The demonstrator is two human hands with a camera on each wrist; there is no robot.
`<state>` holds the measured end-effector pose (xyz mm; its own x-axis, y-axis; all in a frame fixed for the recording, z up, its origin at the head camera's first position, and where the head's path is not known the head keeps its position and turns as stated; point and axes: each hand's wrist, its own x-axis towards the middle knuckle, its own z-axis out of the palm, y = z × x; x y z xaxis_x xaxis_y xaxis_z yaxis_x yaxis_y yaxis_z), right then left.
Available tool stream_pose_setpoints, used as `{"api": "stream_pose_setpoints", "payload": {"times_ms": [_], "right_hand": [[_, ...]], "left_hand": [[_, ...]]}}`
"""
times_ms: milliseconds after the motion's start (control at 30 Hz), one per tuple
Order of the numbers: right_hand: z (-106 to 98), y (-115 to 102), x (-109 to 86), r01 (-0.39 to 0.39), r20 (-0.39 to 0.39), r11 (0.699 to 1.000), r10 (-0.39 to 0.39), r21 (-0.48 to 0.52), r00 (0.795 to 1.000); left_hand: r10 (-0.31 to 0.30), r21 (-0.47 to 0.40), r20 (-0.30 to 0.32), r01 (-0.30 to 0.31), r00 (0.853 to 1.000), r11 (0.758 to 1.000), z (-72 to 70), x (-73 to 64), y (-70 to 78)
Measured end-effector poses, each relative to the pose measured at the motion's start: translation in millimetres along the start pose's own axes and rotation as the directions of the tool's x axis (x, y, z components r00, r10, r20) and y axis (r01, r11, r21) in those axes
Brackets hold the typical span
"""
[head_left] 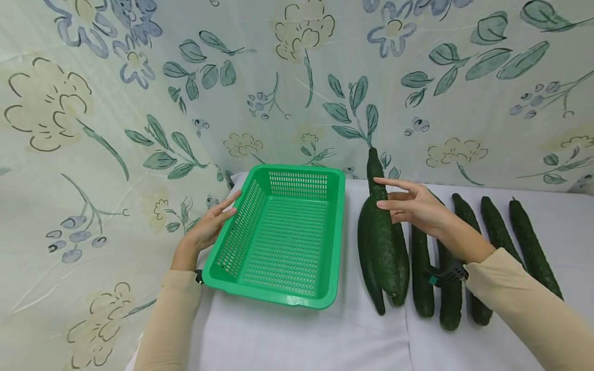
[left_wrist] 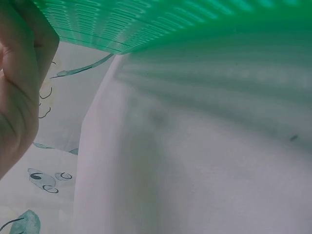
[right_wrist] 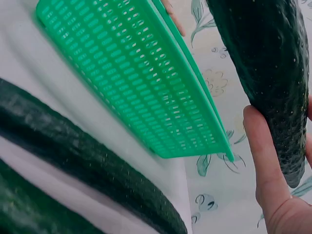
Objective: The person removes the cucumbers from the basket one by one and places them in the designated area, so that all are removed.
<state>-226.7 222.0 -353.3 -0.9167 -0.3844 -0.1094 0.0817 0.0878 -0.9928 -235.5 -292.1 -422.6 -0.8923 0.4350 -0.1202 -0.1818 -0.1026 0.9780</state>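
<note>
My right hand [head_left: 422, 208] pinches a dark green cucumber [head_left: 385, 247] near its upper part, between the thumb and fingers. In the right wrist view that cucumber [right_wrist: 270, 53] is held up off the table, its narrow end beside the fingers. Other cucumbers [head_left: 366, 263] lie behind and below it, partly covered. At the left side of a green plastic basket [head_left: 340, 232], my left hand [head_left: 209, 229] holds the wall by the rim. The basket has nothing inside. Its underside [left_wrist: 146, 24] is above the cloth in the left wrist view; the left fingertips are hidden there.
Several more cucumbers [head_left: 533, 252] lie in a row on the white tablecloth [head_left: 297, 340] to the right, some partly under my right forearm. Floral fabric [head_left: 287, 87] hangs behind the table and along its left side.
</note>
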Motion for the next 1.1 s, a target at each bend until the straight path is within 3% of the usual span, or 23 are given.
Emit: {"api": "stream_pose_setpoints", "payload": {"times_ms": [300,933,1100], "right_hand": [[-30.2,3.9,-15.2,-0.012,0.003,0.990,0.012,-0.142,1.000],[-96.4,27.7,-45.6,-0.043,-0.073,0.957,0.023,-0.288,0.997],[-110.5,32.3,-53.0,-0.051,-0.057,0.942,0.034,-0.331,0.998]], "left_hand": [[0.013,0.003,-0.015,-0.013,1.000,1.000,-5.1,1.9,-5.9],[0.016,0.012,-0.012,-0.016,1.000,1.000,-4.6,0.5,-5.0],[0.005,0.008,-0.006,-0.005,1.000,1.000,-2.3,0.1,-2.3]]}}
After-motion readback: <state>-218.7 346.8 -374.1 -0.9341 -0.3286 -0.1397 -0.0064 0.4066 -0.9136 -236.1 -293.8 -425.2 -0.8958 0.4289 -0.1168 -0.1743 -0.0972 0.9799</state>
